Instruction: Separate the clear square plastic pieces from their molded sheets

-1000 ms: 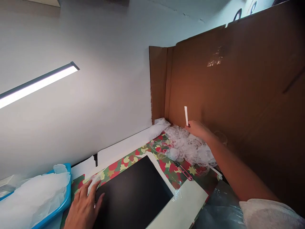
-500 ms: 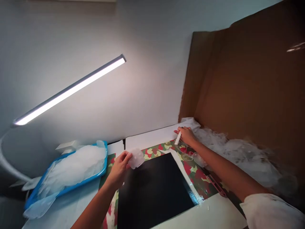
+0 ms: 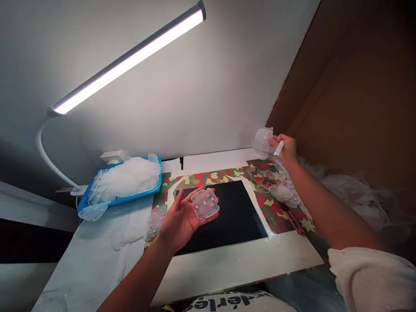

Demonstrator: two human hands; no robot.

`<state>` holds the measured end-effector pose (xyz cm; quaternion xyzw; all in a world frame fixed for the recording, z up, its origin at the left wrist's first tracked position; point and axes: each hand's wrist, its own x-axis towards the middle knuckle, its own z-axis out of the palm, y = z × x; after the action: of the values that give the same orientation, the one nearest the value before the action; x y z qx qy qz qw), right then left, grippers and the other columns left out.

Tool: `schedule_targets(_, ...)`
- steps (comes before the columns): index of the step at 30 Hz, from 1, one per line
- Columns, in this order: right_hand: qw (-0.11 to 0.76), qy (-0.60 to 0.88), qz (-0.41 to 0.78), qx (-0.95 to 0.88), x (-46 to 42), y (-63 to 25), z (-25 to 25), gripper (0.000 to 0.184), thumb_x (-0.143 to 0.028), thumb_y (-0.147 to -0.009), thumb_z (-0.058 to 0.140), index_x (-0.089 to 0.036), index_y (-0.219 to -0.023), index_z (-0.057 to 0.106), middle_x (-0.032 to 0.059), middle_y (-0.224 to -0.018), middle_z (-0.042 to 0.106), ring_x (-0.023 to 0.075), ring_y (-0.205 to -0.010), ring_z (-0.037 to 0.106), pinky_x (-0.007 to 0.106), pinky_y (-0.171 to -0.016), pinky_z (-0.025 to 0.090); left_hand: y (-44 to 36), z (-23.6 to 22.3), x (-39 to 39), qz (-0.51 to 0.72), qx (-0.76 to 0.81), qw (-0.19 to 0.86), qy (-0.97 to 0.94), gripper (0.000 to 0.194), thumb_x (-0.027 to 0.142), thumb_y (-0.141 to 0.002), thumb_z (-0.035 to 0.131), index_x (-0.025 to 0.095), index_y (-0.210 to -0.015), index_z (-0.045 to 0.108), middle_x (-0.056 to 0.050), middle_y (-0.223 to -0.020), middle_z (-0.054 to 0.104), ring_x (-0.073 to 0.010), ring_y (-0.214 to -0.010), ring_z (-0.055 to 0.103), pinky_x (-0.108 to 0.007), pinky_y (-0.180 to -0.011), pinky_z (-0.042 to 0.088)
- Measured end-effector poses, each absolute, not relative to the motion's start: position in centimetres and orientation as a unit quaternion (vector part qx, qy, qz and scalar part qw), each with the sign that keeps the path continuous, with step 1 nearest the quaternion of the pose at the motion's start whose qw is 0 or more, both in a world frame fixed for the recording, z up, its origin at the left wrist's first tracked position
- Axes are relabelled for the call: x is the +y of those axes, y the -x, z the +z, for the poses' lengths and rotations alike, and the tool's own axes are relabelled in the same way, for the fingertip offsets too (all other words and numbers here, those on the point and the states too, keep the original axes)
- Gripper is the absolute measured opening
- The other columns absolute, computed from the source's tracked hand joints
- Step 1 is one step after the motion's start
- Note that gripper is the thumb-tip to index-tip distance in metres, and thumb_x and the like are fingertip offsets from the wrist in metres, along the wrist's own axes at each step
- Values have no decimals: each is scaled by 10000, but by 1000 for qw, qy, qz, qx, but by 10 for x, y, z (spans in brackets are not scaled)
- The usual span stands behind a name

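My left hand (image 3: 183, 219) is palm up over the black mat (image 3: 234, 225), with a translucent plastic piece (image 3: 205, 203) lying across its fingers. The piece is squarish with rounded corners, small holes and raised studs. At the back right, my right hand (image 3: 288, 149) is closed around a slim white stick-like tool (image 3: 278, 147), whose exact kind I cannot make out. Beyond its fingertips is a clear plastic piece (image 3: 264, 141), blurred and seemingly pinched by them. A few more clear pieces (image 3: 157, 219) lie left of the mat, near my left wrist.
A blue tray (image 3: 152, 190) heaped with translucent pieces stands at the left, under a lit bar lamp (image 3: 136, 56). A pile of clear plastic scraps (image 3: 354, 195) lies against the cardboard wall (image 3: 364, 108). Pink-handled scissors or a similar tool (image 3: 294, 223) rest right of the mat.
My view has swung left. My left hand has lifted a plastic piece from beside the mat and turned palm up with it. My right hand, still holding the white tool, is now at another clear piece.
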<state>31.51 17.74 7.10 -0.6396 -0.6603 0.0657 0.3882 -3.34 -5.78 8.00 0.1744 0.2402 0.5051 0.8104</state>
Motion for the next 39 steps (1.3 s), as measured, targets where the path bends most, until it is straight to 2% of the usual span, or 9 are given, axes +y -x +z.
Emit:
schedule_targets(3, 438, 563, 140, -687, 142, -294, 89, 305, -368, -872, 491, -200, -645, 376, 52, -740, 600, 114, -671, 527, 244, -616, 375, 36, 82, -71, 501, 215, 824, -156, 607, 565, -959, 355, 126, -1361, 472, -185, -1505, 391, -396, -1352, 400, -622, -1069, 340)
schedule_targets(7, 349, 468, 318, -747, 64, -247, 89, 387, -454, -812, 632, -190, -614, 431, 100, -972, 708, 189, -794, 632, 292, -692, 458, 36, 79, -84, 489, 189, 839, -149, 645, 588, -952, 343, 121, -1386, 442, -196, -1522, 358, -400, -1364, 379, -627, -1080, 315)
schedule_targets(11, 321, 414, 501, -689, -8, -207, 67, 409, -523, -857, 580, -201, -643, 448, 76, -913, 718, 232, -920, 662, 336, -805, 499, 36, 77, -91, 489, 172, 844, -135, 662, 593, -952, 335, 123, -1412, 409, -194, -1525, 350, -398, -1372, 365, -637, -1087, 296)
schedule_targets(14, 338, 398, 583, -622, -37, -185, 54, 440, -551, -829, 603, -205, -623, 424, 47, -782, 672, 209, -832, 643, 336, -787, 504, 36, 76, -92, 488, 173, 845, -131, 668, 595, -952, 331, 129, -1427, 391, -202, -1516, 360, -400, -1365, 376, -646, -1077, 303)
schedule_targets(21, 406, 417, 611, -536, -51, -161, 48, 540, -481, -720, 744, -210, -580, 299, -11, -647, 598, 126, -627, 509, 269, -648, 454, 34, 73, -93, 489, 178, 843, -139, 695, 631, -943, 293, 144, -1428, 398, -206, -1485, 405, -392, -1365, 379, -649, -1059, 321)
schedule_targets(28, 415, 418, 608, -533, -51, -159, 40, 491, -437, -735, 746, -208, -621, 326, 63, -939, 721, 175, -789, 600, 297, -722, 488, 34, 62, -98, 492, 170, 845, -122, 679, 625, -948, 277, 153, -1417, 412, -202, -1442, 459, -375, -1317, 448, -653, -1052, 326)
schedule_targets(32, 452, 445, 533, -560, -51, -158, 36, 496, -415, -774, 721, -212, -595, 306, 59, -877, 740, 181, -740, 614, 312, -706, 490, 31, 54, -98, 510, 182, 834, -108, 620, 599, -957, 299, 181, -1399, 422, -184, -1453, 448, -361, -1318, 448, -635, -1052, 339)
schedule_targets(36, 448, 411, 412, -679, -56, -155, 39, 284, -356, -847, 656, -236, -627, 522, 52, -938, 747, 233, -837, 663, 397, -784, 500, 30, 42, -94, 512, 206, 831, -74, 606, 576, -959, 341, 169, -1401, 415, -178, -1418, 481, -315, -1238, 533, -528, -1043, 399)
schedule_targets(39, 368, 309, 408, -776, -61, -157, 45, 57, -331, -823, 694, -295, -867, 692, 25, -845, 747, 266, -960, 673, 479, -959, 438, 31, 35, -94, 468, 185, 863, -40, 675, 597, -955, 320, 127, -1437, 372, -192, -1398, 500, -284, -1163, 590, -457, -1001, 448)
